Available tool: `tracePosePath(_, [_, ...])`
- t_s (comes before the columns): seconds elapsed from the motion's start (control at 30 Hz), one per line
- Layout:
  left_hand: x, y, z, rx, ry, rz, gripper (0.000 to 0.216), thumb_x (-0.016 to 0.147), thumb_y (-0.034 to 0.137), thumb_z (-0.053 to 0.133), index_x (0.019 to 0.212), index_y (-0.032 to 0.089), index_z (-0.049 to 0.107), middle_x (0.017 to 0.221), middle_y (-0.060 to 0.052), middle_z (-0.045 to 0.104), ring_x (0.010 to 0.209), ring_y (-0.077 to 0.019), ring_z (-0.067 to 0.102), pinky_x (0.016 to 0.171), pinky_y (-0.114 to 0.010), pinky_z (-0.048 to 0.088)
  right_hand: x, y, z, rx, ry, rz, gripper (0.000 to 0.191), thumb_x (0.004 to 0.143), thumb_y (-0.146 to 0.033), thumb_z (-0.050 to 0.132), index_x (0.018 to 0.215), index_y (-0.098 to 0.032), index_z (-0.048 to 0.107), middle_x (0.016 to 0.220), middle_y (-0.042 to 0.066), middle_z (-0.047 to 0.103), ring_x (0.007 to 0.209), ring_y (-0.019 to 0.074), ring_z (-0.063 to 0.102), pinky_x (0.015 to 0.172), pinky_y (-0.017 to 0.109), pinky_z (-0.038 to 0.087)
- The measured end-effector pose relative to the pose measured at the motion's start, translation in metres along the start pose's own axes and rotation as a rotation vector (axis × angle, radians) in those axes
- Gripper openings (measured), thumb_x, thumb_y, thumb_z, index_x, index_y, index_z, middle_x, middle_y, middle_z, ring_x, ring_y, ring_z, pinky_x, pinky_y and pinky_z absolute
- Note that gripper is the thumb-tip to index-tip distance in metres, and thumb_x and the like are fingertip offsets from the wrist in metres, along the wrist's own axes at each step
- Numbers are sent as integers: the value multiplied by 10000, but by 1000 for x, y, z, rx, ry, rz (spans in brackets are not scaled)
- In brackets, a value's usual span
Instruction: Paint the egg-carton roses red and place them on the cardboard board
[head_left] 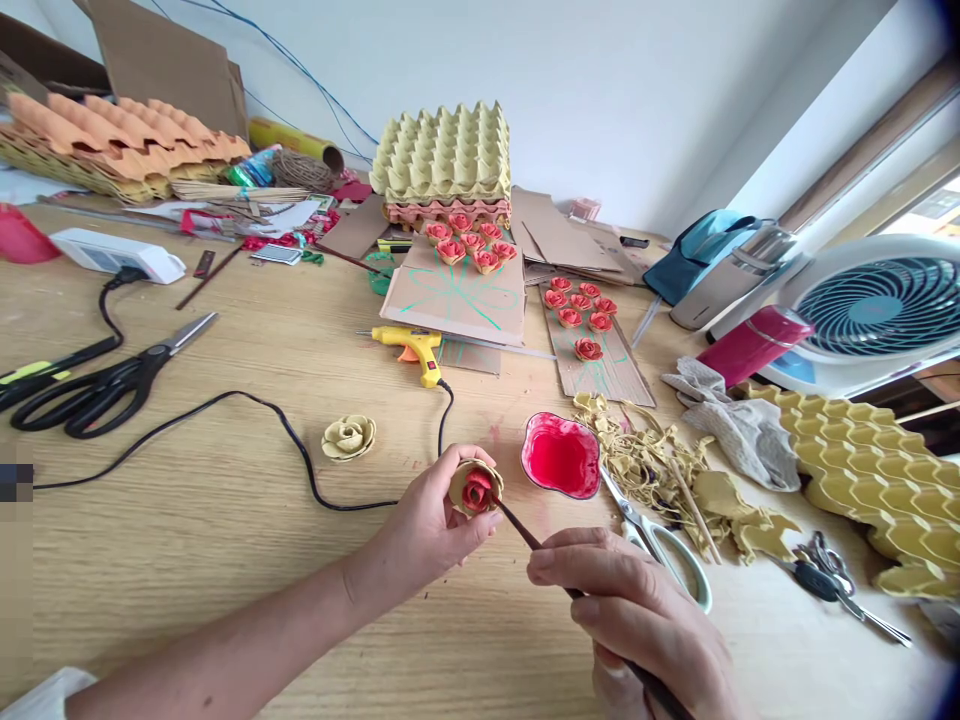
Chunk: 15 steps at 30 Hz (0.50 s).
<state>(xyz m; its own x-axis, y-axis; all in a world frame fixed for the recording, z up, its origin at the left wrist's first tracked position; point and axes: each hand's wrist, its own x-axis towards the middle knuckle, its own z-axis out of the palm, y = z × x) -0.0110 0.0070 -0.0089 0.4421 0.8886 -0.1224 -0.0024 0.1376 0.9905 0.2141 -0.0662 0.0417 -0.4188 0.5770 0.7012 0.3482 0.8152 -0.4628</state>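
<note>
My left hand (442, 510) is closed around a cardboard rose (477, 488), its centre red and its outer petals still pale yellow. In my right hand (637, 610) is a dark-handled paintbrush (517, 522), gripped like a pen, its tip touching the red inner petals. Just beyond, a small bowl of red paint (561, 456) stands on the table. An unpainted pale rose (349, 438) lies to the left of my left hand. Several red roses (472, 242) sit on a cardboard sheet with green lines (450, 300), and more red roses (580, 302) are on a second piece.
A yellow glue gun (411, 350) lies behind, its black cord crossing the table. White-handled scissors (664, 550), paper scraps (652, 455) and keys (829, 580) are at right, near egg trays (862, 480) and a fan (877, 310). Black scissors (112, 385) and a power strip (120, 255) occupy the left.
</note>
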Motion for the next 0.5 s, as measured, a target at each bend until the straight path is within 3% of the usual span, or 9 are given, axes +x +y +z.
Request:
tracePosePath(0.17, [-2,4,1,9,-12,-16,401,850,237,809,1164,251,559,928,38,650,614,-92,557,454,-152,492,2,4,0,-71,6,-19,190,1198,-215,483,1290,-193,648,1149,141,867,1046,224,882,910,342,744])
tracePosePath(0.27, [-2,3,0,6,-18,-26,412,845,244,817,1173,252,567,948,29,662,623,-96,572,446,-147,493,-1,7,-1,0,4,20,204,1205,-262,493,1320,-218,656,1186,136,867,1074,237,881,922,380,753])
tracePosePath(0.37, [-1,0,-2,19,-4,-58,469,855,267,831,1238,262,560,965,33,659,591,-91,568,417,-156,507,-6,11,-2,79,87,80,197,1193,-310,550,1338,-238,662,1203,139,862,1045,263,889,911,441,763])
tracePosePath(0.5, [1,0,-2,-23,17,-61,571,832,243,848,1308,268,534,994,37,648,572,-85,600,410,-166,515,-2,18,-3,96,265,152,159,1174,-222,547,1237,-225,693,1148,131,862,879,244,896,739,380,763])
